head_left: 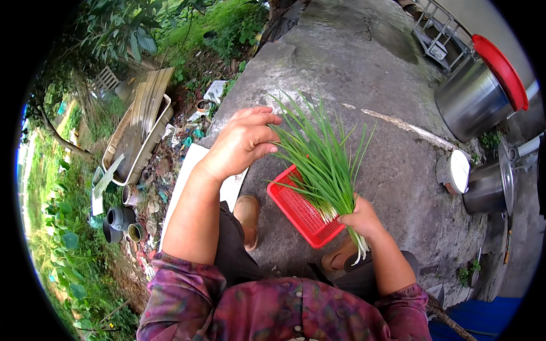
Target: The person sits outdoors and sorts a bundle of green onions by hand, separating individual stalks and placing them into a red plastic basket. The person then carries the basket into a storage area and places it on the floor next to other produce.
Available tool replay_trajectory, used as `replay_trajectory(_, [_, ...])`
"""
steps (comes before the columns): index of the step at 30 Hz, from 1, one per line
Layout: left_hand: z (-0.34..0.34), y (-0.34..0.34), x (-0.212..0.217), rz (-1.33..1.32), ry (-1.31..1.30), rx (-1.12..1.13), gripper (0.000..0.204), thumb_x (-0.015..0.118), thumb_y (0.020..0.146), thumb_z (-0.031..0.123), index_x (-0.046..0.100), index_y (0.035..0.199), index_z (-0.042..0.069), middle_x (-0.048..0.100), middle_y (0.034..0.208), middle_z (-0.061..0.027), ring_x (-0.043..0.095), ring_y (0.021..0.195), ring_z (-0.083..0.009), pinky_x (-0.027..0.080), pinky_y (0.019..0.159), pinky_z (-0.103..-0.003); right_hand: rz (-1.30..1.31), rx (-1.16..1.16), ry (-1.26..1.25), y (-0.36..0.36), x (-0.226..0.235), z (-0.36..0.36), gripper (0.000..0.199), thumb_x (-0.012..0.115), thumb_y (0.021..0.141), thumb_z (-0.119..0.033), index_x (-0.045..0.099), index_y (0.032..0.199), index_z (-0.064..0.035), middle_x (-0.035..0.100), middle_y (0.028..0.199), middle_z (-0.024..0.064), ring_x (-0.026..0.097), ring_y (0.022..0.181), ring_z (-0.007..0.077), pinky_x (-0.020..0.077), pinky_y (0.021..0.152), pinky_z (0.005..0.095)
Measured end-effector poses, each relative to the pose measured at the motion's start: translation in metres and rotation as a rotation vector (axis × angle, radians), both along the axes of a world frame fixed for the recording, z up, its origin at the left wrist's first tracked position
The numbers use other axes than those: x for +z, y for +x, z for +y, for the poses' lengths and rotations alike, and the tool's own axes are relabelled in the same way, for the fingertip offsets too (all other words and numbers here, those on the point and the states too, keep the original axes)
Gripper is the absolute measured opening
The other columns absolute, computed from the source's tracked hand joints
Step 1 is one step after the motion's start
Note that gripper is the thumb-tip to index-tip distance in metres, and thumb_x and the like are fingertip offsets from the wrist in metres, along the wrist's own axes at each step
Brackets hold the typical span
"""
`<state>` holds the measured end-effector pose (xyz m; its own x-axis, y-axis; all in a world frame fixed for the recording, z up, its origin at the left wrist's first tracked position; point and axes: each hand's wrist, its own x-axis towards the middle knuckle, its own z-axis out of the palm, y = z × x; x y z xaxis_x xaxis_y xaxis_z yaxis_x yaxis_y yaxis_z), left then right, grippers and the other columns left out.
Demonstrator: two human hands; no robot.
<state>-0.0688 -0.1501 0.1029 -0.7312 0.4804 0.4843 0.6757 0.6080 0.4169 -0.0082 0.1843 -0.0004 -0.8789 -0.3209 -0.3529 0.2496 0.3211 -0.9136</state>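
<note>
My right hand (pixel 364 219) is closed round a bunch of scallions (pixel 324 153) near the white root ends, which poke out below it. The long green leaves fan up and to the left, away from me. At the leaf tips is my left hand (pixel 244 142), its thumb and fingers bent together in a pinch; what lies between them, if anything, is too small to make out. Under the bunch stands a red plastic basket (pixel 315 243) with slotted sides. More scallions (pixel 321 209) lie in it, their white ends toward me, partly hidden by the held leaves.
The basket stands on grey concrete (pixel 364 62) between my feet. A white board (pixel 193 162) lies left of my left foot. Farther left are litter, pots (pixel 119 217) and an old tub (pixel 156 139). At right stand large metal pots (pixel 472 102), a red basin (pixel 500 71) and a white-lidded bucket (pixel 458 170).
</note>
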Motion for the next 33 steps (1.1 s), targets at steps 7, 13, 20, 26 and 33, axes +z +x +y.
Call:
replay_trajectory(7, [-0.001, 0.000, -0.002, -0.063, 0.045, -0.023, 0.017, 0.066, 0.079, 0.020, 0.062, 0.079, 0.004, 0.060, 0.112, -0.0110, 0.048, 0.117, -0.0341, 0.037, 0.096, -0.044, -0.056, -0.016, 0.021, -0.002, -0.013, 0.006, 0.067, 0.063, 0.060, -0.003, 0.048, 0.125, -0.0015, 0.064, 0.103, 0.0106, 0.059, 0.099, 0.0192, 0.0414, 0.091, 0.0280])
replay_trajectory(13, [0.005, -0.003, -0.006, -0.056, 0.227, 0.036, 0.009, 0.059, 0.078, 0.007, 0.059, 0.071, 0.002, 0.061, 0.110, -0.0127, 0.049, 0.115, -0.0314, 0.038, 0.094, -0.041, -0.128, 0.060, -0.092, 0.000, 0.018, -0.007, 0.049, 0.060, 0.064, 0.007, 0.053, 0.111, -0.0005, 0.062, 0.094, 0.0026, 0.058, 0.079, 0.0120, 0.0471, 0.069, 0.0265])
replay_trajectory(20, [0.014, -0.002, -0.015, -0.336, 0.977, 0.191, 0.013, 0.054, 0.080, 0.004, 0.062, 0.070, 0.001, 0.060, 0.110, -0.0120, 0.050, 0.108, -0.0198, 0.036, 0.093, -0.032, -0.227, 0.058, -0.208, 0.007, 0.041, -0.017, 0.052, 0.062, 0.064, 0.004, 0.052, 0.115, -0.0013, 0.062, 0.092, 0.0031, 0.058, 0.074, 0.0117, 0.0467, 0.062, 0.0269])
replay_trajectory(26, [-0.014, -0.018, -0.019, -0.401, 1.156, 0.377, 0.013, 0.059, 0.087, 0.010, 0.068, 0.085, 0.002, 0.065, 0.083, -0.0028, 0.049, 0.068, -0.0057, 0.039, 0.065, -0.020, -0.173, 0.073, -0.198, 0.006, 0.026, -0.008, 0.057, 0.061, 0.064, 0.005, 0.051, 0.119, -0.0001, 0.061, 0.101, 0.0032, 0.058, 0.087, 0.0135, 0.0465, 0.076, 0.0275])
replay_trajectory(33, [0.012, -0.005, -0.008, -0.899, 0.813, 0.237, 0.016, 0.058, 0.080, 0.001, 0.068, 0.092, 0.004, 0.060, 0.071, 0.0019, 0.052, 0.062, -0.0045, 0.038, 0.056, -0.018, -0.104, 0.133, -0.051, 0.010, 0.031, -0.016, 0.054, 0.064, 0.065, 0.002, 0.051, 0.117, 0.0010, 0.060, 0.105, 0.0053, 0.056, 0.098, 0.0150, 0.0415, 0.088, 0.0287])
